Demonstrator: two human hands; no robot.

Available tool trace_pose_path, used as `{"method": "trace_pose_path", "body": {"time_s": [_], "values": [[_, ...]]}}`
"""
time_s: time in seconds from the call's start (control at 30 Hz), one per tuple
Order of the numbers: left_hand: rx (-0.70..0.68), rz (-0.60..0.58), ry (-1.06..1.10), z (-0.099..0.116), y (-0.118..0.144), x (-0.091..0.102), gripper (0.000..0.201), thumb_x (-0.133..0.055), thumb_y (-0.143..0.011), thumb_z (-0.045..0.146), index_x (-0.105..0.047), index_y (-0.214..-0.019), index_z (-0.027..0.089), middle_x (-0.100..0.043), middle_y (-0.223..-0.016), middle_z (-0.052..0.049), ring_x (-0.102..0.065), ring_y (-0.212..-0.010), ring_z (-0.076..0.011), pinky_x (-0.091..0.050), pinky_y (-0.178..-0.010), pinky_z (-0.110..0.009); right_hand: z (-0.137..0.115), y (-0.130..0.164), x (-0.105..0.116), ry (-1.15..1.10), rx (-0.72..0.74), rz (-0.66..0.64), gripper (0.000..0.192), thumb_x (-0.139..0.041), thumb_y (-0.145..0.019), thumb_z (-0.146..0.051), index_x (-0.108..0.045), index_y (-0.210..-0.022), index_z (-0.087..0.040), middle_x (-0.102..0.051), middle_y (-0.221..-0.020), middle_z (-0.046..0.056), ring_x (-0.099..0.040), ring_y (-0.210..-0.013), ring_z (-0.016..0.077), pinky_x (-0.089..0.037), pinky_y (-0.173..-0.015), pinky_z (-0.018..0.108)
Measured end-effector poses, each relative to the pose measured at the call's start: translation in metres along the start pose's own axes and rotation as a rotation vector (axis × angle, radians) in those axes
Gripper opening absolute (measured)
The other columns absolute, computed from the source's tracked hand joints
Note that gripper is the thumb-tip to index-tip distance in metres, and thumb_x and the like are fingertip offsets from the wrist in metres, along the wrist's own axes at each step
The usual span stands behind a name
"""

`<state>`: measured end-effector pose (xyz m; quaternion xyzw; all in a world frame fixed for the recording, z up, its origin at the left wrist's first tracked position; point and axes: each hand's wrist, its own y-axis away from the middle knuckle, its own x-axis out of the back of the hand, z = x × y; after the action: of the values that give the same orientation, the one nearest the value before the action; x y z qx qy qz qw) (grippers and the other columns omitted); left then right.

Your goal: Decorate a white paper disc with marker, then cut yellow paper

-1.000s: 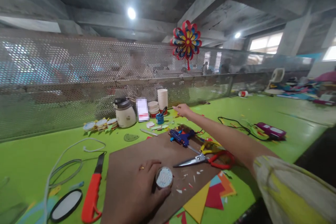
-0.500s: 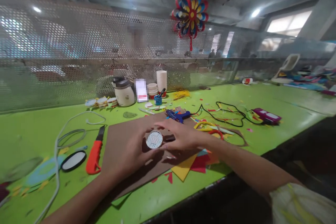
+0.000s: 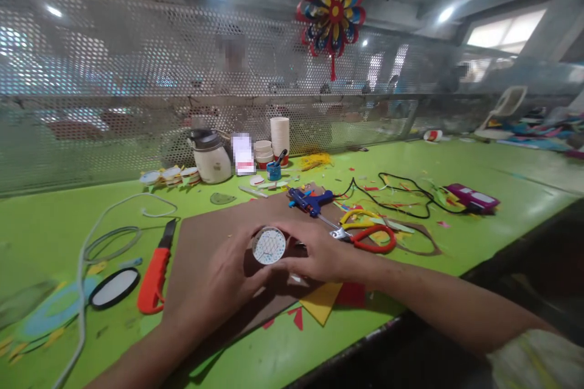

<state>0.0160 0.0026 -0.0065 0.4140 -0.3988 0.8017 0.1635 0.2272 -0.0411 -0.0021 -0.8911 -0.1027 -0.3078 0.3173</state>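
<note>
A small round white disc (image 3: pixel 269 246) with a raised rim, blue specks and fine crossing lines faces up between my hands. My left hand (image 3: pixel 230 270) is closed around its left side, thumb at the lower edge. From the right, my right hand (image 3: pixel 317 249) holds the same piece, fingers at the top and thumb at the bottom. Its underside is hidden. Beneath both hands lies a brown board (image 3: pixel 196 243). Close to my right hand are red-handled scissors (image 3: pixel 376 238) and a blue glue gun (image 3: pixel 312 200). Yellow paper (image 3: pixel 322 302) sticks out below that hand.
An orange-handled knife (image 3: pixel 152 279) lies left of the board, beside a black-rimmed oval (image 3: pixel 115 287) and a white cord (image 3: pixel 82 292). At the back stand a white jug (image 3: pixel 212 161) and stacked paper cups (image 3: pixel 280 137). A paper flower (image 3: pixel 334 11) hangs above.
My right hand has closed in on the disc, its fingers now at the rim. The view has shifted slightly, and the scissors show more fully.
</note>
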Motion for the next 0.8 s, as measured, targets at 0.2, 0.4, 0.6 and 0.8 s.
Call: {"method": "trace_pose_path", "body": {"time_s": [0.2,0.4,0.6,0.8], "values": [[-0.037,-0.061,-0.023,0.001,0.0,0.002,0.044,-0.062,-0.086,0.045,-0.053,-0.122,0.022,-0.067,-0.113,-0.009,-0.066,-0.1,-0.0273,-0.053,-0.084,-0.038,-0.001,0.003,-0.002,0.001,-0.048,-0.001,0.045,-0.071,-0.085,-0.028,-0.061,-0.127,-0.016,-0.072,-0.114,0.011,-0.066,-0.099,0.0241,-0.051,-0.086,0.036],[0.148,-0.044,0.006,0.001,-0.003,0.004,0.042,-0.065,-0.08,0.051,-0.055,-0.107,0.021,-0.069,-0.101,-0.008,-0.067,-0.092,-0.028,-0.053,-0.075,-0.039,-0.004,0.004,0.004,0.099,-0.115,0.16,0.031,-0.071,-0.085,-0.042,-0.065,-0.066,-0.018,-0.07,-0.081,0.007,-0.063,-0.076,0.0195,-0.048,-0.072,0.034],[0.184,-0.002,0.237,-0.005,-0.008,0.005,0.045,-0.071,-0.078,0.048,-0.058,-0.113,0.021,-0.067,-0.111,-0.008,-0.065,-0.103,-0.0265,-0.053,-0.09,-0.043,-0.005,0.006,0.009,0.002,-0.111,0.252,0.033,-0.056,-0.095,-0.037,-0.06,-0.067,-0.019,-0.067,-0.081,0.006,-0.06,-0.075,0.0176,-0.048,-0.073,0.033],[0.169,0.024,0.353,0.001,-0.009,0.013,0.05,-0.072,-0.078,0.044,-0.061,-0.122,0.023,-0.064,-0.119,-0.008,-0.063,-0.113,-0.0267,-0.055,-0.094,-0.039,-0.004,0.005,0.005,-0.369,-0.354,0.211,0.028,-0.053,-0.096,-0.045,-0.064,-0.094,-0.019,-0.065,-0.083,0.003,-0.064,-0.078,0.0171,-0.053,-0.07,0.031]]}}
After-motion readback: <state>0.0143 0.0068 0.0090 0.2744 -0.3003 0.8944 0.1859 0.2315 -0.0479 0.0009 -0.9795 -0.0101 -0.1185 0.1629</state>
